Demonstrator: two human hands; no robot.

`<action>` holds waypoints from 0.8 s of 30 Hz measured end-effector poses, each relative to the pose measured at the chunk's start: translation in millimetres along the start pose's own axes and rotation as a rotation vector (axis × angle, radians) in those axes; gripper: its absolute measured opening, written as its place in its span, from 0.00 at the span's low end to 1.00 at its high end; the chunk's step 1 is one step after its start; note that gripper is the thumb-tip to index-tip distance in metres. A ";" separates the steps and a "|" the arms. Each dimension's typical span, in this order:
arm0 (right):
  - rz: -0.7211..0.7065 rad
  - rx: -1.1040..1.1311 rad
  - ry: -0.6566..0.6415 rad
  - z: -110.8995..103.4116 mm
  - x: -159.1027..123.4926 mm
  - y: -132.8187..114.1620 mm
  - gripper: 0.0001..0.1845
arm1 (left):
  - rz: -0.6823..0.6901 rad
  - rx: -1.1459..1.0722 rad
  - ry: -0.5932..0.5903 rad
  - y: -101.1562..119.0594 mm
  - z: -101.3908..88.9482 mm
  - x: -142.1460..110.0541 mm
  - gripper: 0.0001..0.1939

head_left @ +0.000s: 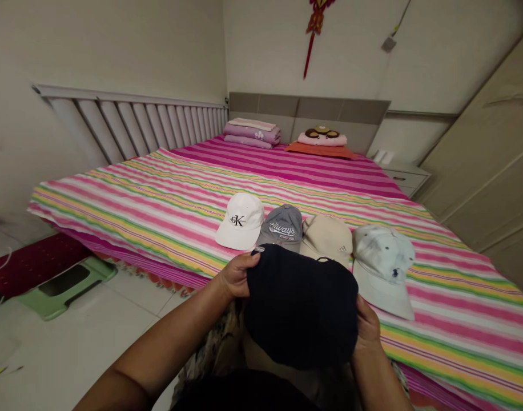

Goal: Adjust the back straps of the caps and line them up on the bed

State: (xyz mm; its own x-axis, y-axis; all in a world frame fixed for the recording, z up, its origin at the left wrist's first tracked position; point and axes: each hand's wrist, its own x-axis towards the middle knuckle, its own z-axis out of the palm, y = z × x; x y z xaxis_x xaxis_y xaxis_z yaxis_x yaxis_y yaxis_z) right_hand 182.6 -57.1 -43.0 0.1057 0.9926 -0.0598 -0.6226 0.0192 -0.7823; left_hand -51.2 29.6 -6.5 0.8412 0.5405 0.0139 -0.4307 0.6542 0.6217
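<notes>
A dark navy cap (302,308) is stretched between my two hands, above my lap and in front of the bed's edge. My left hand (239,275) grips its upper left edge, thumb on top, by a small round shiny piece. On the opposite edge, my right hand (367,326) has its fingers partly hidden behind the fabric. Just beyond, a row of caps lies on the bed: a white cap (243,220) with CK lettering, a grey cap (284,225) with white script, a beige cap (330,235) and a pale tie-dye cap (385,265). The navy cap overlaps the lower parts of the middle two.
A striped sheet (159,200) covers the bed. Folded purple bedding (253,134) and an orange pillow (321,150) sit by the headboard (270,105). A green stool (68,288) stands on the floor at left; a white nightstand (405,177) is at the far right.
</notes>
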 end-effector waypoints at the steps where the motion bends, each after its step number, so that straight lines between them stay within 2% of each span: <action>1: 0.011 0.009 -0.014 1.5 -1.9 -2.0 0.13 | 0.037 0.021 0.016 0.9 0.5 1.2 0.14; 3: 0.038 0.031 -0.035 5.0 -5.7 -5.4 0.15 | 0.106 0.067 0.045 1.8 1.7 3.0 0.17; 5: 0.037 0.033 -0.031 5.8 -9.7 -7.6 0.13 | 0.137 0.123 0.070 2.7 4.2 3.8 0.18; 10: 0.077 -0.021 -0.051 -14.7 -18.7 -7.4 0.13 | 0.072 0.249 0.070 6.4 15.3 1.6 0.16; 15: 0.077 -0.002 -0.052 -31.3 -26.3 -5.5 0.13 | 0.064 0.251 0.129 5.9 23.6 0.3 0.18; 19: 0.080 0.001 -0.033 -23.8 -31.7 -8.6 0.15 | 0.048 0.286 0.190 4.5 27.2 1.3 0.14; 24: 0.151 -0.047 -0.093 -3.6 -38.4 -20.8 0.14 | 0.050 0.350 0.185 7.4 36.7 4.6 0.12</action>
State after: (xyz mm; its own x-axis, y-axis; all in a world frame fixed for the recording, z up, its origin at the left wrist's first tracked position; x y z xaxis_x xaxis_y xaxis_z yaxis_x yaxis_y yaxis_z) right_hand 194.2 -96.1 -26.6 -0.0598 0.9907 -0.1226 -0.5887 -0.1342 -0.7971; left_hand -38.5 17.5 26.9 0.7354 0.6740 -0.0704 -0.3049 0.4220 0.8538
